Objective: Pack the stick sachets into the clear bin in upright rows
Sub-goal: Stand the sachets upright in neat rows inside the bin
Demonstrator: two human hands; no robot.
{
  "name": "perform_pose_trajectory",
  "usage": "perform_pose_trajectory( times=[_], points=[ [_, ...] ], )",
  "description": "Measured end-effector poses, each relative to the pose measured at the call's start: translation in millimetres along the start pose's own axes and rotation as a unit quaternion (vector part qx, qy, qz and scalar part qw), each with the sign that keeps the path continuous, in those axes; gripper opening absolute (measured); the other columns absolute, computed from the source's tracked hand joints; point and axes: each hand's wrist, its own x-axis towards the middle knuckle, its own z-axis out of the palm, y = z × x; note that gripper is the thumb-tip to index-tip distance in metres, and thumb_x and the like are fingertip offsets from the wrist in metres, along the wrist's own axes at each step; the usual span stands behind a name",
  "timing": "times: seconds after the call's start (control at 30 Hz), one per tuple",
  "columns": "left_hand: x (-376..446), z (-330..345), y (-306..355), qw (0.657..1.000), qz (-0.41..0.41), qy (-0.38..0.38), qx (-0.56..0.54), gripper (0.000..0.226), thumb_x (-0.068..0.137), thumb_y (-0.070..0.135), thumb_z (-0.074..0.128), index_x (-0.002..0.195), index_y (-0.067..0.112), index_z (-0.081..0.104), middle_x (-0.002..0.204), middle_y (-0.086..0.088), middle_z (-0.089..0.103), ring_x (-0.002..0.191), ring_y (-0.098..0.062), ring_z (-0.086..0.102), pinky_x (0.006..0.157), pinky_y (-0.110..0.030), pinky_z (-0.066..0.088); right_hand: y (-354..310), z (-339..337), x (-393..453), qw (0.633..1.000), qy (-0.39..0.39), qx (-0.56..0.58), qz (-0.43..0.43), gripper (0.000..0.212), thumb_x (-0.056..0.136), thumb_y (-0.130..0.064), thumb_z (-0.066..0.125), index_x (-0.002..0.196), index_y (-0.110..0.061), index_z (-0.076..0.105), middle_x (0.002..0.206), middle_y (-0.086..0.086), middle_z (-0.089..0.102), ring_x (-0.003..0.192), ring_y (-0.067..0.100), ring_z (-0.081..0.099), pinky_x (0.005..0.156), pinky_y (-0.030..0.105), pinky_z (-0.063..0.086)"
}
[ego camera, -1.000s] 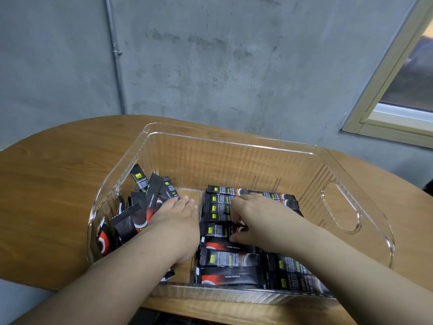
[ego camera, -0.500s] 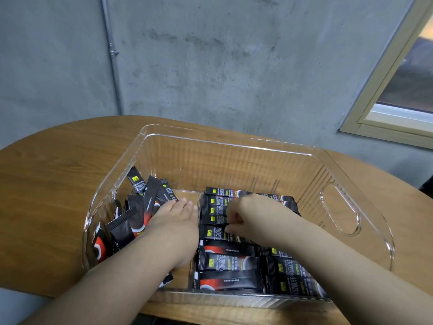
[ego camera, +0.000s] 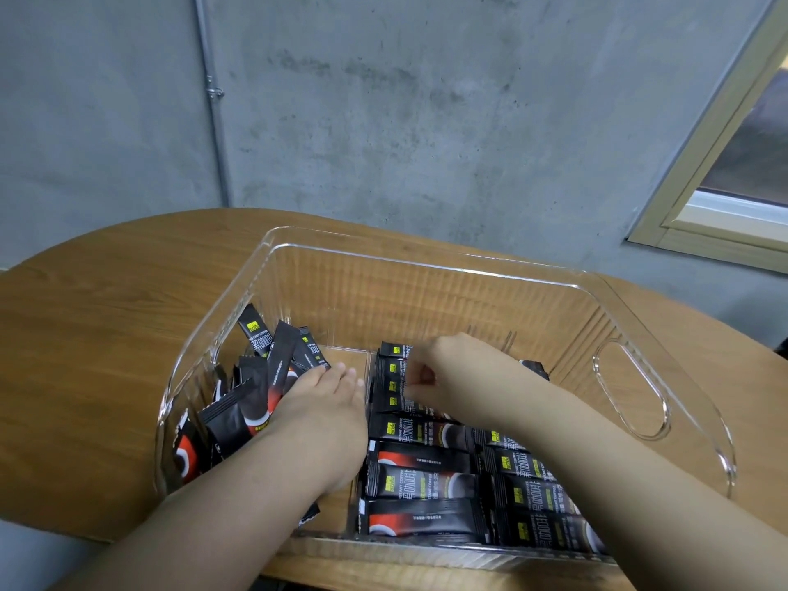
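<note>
— What do I have on my arms here?

— Nothing. My left hand (ego camera: 324,413) and right hand (ego camera: 452,377) are bare, no rings, no watch, no gloves.

— Sleeves?

— None in view. Both forearms run bare from the wrists out to the frame edge, at seven and four o'clock.

Both my hands in the clear bin (ego camera: 426,266) on the wood table (ego camera: 106,334). L hand (ego camera: 320,415) flat, fingers straight, beside loose sachets (ego camera: 256,386) leaning at left wall. R hand (ego camera: 443,377) w/ fingers curled on top sachet of the neat rows (ego camera: 422,484) at right.
</note>
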Motion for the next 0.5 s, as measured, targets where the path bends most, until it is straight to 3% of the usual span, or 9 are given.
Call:
perform_pose_trajectory(
  times=[0.13,0.27,0.37,0.43,0.5],
  points=[
    [0.6,-3.2,1.2,1.000,0.001,-0.018,0.007,0.068,0.098,0.017,0.031,0.150,0.001,-0.010,0.159,-0.014,-0.016,0.147,-0.026,-0.013,0.118,-0.039,-0.007,-6.7,-4.3,38.1,0.998,0.004,0.067,-0.016,0.016,0.090,-0.018,0.060,0.101,-0.013,0.071,0.103,0.001,0.070,0.095,0.016,0.062,0.078,0.022,0.045],
    [1.5,-4.5,0.8,1.000,0.002,-0.022,0.008,0.070,0.097,0.019,0.035,0.150,0.000,-0.008,0.159,-0.016,-0.014,0.147,-0.027,-0.013,0.119,-0.040,-0.007,-26.1,2.8,76.5,0.996,-0.011,0.089,-0.031,0.021,0.090,-0.018,0.058,0.105,-0.009,0.071,0.105,0.008,0.070,0.098,0.022,0.063,0.086,0.030,0.050],
    [3.9,-5.1,0.6,1.000,-0.001,-0.024,-0.001,0.069,0.098,0.022,0.033,0.150,0.002,-0.007,0.159,-0.014,-0.014,0.147,-0.025,-0.013,0.118,-0.039,-0.009,-42.1,12.3,100.8,0.996,-0.052,0.067,-0.024,0.020,0.090,-0.020,0.059,0.082,-0.004,0.068,0.083,0.013,0.066,0.081,0.026,0.058,0.068,0.026,0.045],
    [6.2,-3.8,-0.7,1.000,-0.002,-0.028,-0.007,0.070,0.097,0.023,0.035,0.151,0.003,-0.006,0.159,-0.013,-0.013,0.147,-0.024,-0.013,0.118,-0.039,-0.009,-48.9,15.7,110.7,0.996,-0.079,0.051,-0.006,0.033,0.089,-0.019,0.060,0.060,-0.005,0.053,0.061,0.011,0.052,0.068,0.026,0.049,0.057,0.026,0.039],
    [7.3,-2.7,-2.0,1.000,0.002,-0.025,-0.012,0.070,0.097,0.024,0.035,0.151,0.004,-0.004,0.159,-0.013,-0.012,0.147,-0.024,-0.013,0.118,-0.039,-0.009,-50.0,14.8,115.9,0.993,-0.098,0.060,0.012,0.034,0.088,-0.021,0.063,0.059,-0.006,0.051,0.055,0.007,0.046,0.061,0.025,0.047,0.050,0.024,0.037]
  ],
)
